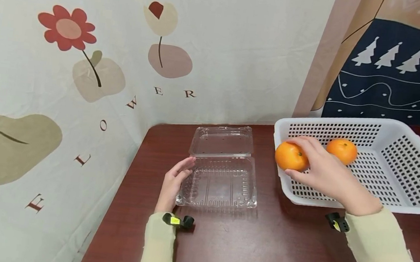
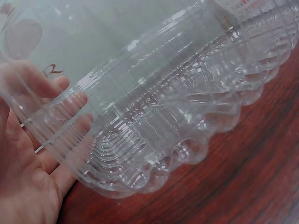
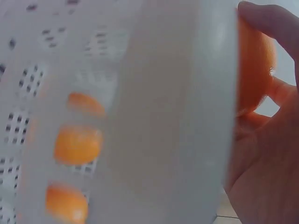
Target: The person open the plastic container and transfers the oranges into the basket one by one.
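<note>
My right hand (image 1: 324, 169) grips an orange (image 1: 291, 156), thumb on the near side and fingers over its top, at the left rim of a white plastic basket (image 1: 411, 208). In the right wrist view the held orange (image 3: 254, 70) is partly hidden behind the basket's pale rim (image 3: 187, 112). A second orange (image 1: 342, 151) lies in the basket, just behind the hand. My left hand (image 1: 174, 182) rests along the left side of a clear plastic clamshell box (image 1: 223, 187), fingers loosely extended. Through the box's ribbed wall (image 2: 154, 135) the left fingers (image 2: 70, 102) show.
The box's lid (image 1: 222, 142) lies folded back toward the wall. Both stand on a dark red wooden table (image 1: 229, 246), with the basket to the right of the box. A flower-printed cloth (image 1: 239, 66) hangs behind the table, and a dark tree-patterned one (image 1: 396, 94) at the right.
</note>
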Tool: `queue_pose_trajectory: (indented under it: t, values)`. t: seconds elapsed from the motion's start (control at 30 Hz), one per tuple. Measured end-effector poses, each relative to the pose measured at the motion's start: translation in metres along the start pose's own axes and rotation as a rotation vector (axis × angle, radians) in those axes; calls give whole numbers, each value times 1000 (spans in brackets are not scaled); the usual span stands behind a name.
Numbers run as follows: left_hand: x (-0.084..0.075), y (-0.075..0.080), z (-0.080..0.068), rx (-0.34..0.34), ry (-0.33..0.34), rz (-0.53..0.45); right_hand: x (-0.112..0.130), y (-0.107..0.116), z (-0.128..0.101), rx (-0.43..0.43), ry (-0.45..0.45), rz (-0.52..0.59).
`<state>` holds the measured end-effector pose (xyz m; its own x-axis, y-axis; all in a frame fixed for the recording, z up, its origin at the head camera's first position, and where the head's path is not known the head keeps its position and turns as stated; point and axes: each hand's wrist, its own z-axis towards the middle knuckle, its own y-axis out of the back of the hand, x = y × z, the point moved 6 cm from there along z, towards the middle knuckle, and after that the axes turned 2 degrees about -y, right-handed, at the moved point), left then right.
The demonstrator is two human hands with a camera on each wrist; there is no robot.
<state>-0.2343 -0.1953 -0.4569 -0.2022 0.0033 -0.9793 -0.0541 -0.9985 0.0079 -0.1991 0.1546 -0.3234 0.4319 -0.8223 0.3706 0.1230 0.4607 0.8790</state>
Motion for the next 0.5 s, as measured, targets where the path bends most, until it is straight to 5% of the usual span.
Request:
queue_pose_trajectory:
  t: [0.5]
  values:
    - [0,0,0,-6,12,-1,-21,7,-5,139,-22,-157]
